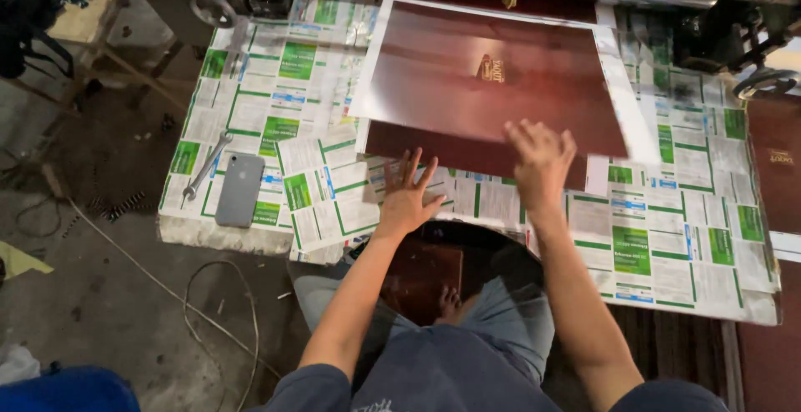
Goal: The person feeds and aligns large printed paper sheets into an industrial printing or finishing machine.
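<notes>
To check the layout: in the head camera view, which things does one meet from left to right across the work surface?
Wrench → grey phone → left hand → right hand → handwheel.

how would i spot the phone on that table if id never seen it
Start at the paper-covered table and go to its left end, well away from the dark red sheet. The phone lies face down beside a metal wrench: a flat grey rectangle.

Likely print workshop, wrench [206, 164], paper-lined bench [250, 111]
</notes>
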